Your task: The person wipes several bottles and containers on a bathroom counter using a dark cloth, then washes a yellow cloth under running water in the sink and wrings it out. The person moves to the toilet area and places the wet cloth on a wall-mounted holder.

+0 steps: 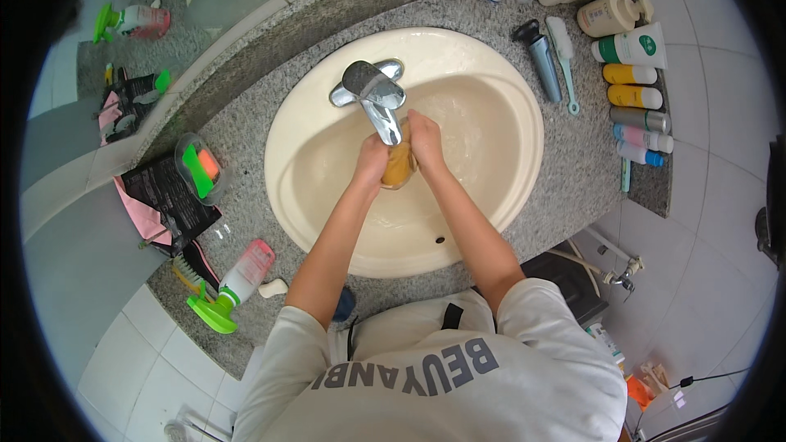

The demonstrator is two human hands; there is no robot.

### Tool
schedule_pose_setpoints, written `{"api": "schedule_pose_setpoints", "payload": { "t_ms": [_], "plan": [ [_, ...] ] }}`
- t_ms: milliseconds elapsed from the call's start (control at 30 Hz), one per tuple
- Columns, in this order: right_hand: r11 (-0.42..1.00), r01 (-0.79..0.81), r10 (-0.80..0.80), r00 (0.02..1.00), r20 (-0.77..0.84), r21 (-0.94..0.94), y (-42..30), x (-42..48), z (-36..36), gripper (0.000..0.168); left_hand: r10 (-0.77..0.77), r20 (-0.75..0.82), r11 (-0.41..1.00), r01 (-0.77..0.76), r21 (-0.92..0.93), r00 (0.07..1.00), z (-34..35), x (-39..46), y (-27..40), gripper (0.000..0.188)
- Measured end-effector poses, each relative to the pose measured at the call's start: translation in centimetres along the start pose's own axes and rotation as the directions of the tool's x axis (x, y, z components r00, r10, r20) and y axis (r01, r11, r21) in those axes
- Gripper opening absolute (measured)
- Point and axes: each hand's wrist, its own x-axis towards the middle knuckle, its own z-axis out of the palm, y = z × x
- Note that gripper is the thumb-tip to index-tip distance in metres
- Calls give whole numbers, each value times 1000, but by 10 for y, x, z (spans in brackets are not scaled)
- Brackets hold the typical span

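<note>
Under the spout of the chrome faucet (384, 116), a yellow-brown item (399, 166), perhaps a cloth, is held between both hands. My left hand (371, 162) grips its left side, close beside the spout. On its right side, my right hand (425, 138) holds the upper part. Both hands are over the cream oval washbasin (522, 135). The fingers are partly hidden by the faucet and by the backs of the hands. Water seems to lie in the basin, though its depth is hard to tell.
Left on the granite counter (245, 196) are a soap dish (220, 193), a black packet (178, 196), a brush (187, 273) and a spray bottle (236, 282). To the right lie an electric shaver (543, 64), a light-blue-handled brush (565, 67) and several bottles. A mirror (123, 73) borders the left side.
</note>
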Motion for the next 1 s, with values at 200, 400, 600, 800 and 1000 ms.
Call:
{"api": "schedule_pose_setpoints", "payload": {
  "t_ms": [200, 400, 600, 800, 1000],
  "plan": [
    [860, -166, 212, 977, -41, 482, -36, -71, 10, 32, 773, 146, 399, -652, 645, 617, -15, -41, -16, 44],
    [989, 66, -92, 976, 198, 134, -44, -108, 0, 34, 219, 87, 975, -221, 15, 972, -15, -75, -30, 49],
    [785, 378, -290, 924, 248, -491, -24, -49, -26, 43, -78, 137, 869, 135, -475, 987, 1, -56, -19, 49],
    [945, 103, 11, 938, 346, -311, -27, -21, -54, 43, 223, -84, 964, -207, 166, 971, -6, -8, -27, 32],
    [685, 309, -339, 937, 87, -660, -4, -56, 5, 30, 231, -415, 931, -323, -167, 880, 16, 23, -40, 27]
  ]
}}
